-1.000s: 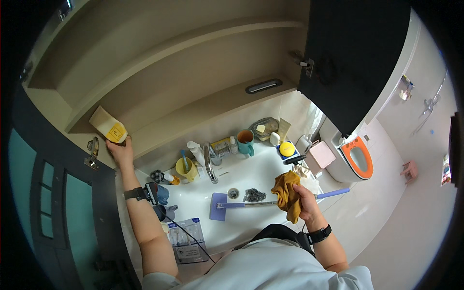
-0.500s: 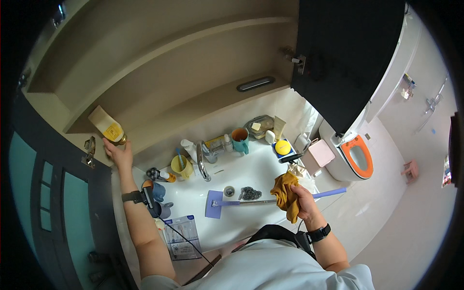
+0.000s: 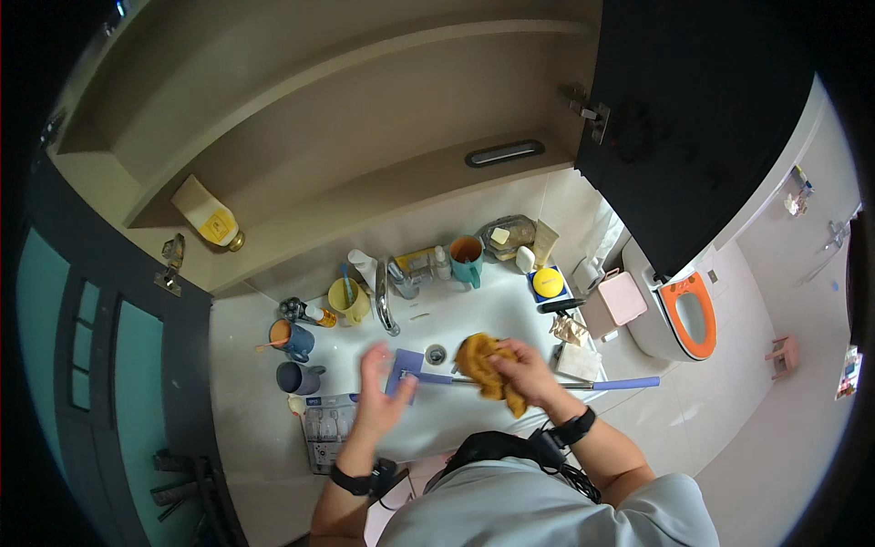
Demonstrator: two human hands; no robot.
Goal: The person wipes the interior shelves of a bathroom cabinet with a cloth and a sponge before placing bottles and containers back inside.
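Note:
My right hand (image 3: 529,372) grips a crumpled mustard-yellow cloth (image 3: 483,357) above the sink basin (image 3: 422,428). My left hand (image 3: 380,392) is empty, its fingers apart and slightly blurred, over the basin's left part. Under both hands lies a squeegee-like tool with a purple head (image 3: 403,365) and a purple handle (image 3: 626,383), reaching across the basin past its right edge. A cream tube (image 3: 205,211) with a yellow label and gold cap stands at the left end of the open cabinet's lower shelf (image 3: 346,217). The dark grey scrubber by the drain (image 3: 436,355) is mostly hidden by the cloth.
Behind the basin are a faucet (image 3: 384,301), a yellow cup (image 3: 349,299) and a teal mug (image 3: 466,263). Two mugs (image 3: 296,377) and a clear pack (image 3: 330,428) are at left. A black cabinet door (image 3: 697,137) hangs open at right, above a toilet (image 3: 638,319).
My left hand has let go of the cream tube, leaving it on the shelf, and come down over the basin. My right hand has moved left with the cloth.

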